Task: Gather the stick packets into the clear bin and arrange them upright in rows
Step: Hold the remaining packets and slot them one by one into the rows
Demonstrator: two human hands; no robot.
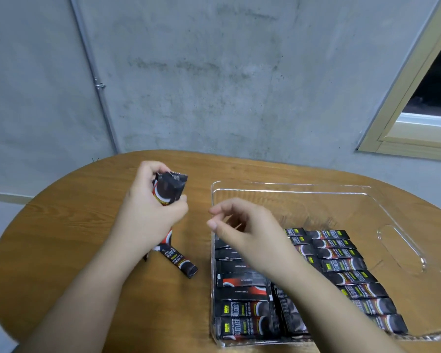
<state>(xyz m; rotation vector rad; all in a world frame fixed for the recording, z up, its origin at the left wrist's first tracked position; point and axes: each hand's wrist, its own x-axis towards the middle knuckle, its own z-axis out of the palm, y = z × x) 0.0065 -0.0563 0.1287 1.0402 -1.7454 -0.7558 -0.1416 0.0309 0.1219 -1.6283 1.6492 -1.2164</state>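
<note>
1. Head view: the left hand (pixel 148 212) curls its fingers (pixel 148 171) round a bunch of stick packets (pixel 169 189) above the desk (pixel 87 225).
2. The right hand (pixel 250 233) hovers over the clear bin (pixel 290 189), fingers loosely bent, holding nothing.
3. Rows of packets (pixel 341 266) fill the bin; one loose packet (pixel 181 262) lies on the desk.

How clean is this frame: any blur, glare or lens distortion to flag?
Head view: wide-angle bending curves the table edge and tilts the window frame; soft glare streaks the clear bin rim; the left hand and right hand look slightly soft; print on the stick packets stays partly legible.
</note>
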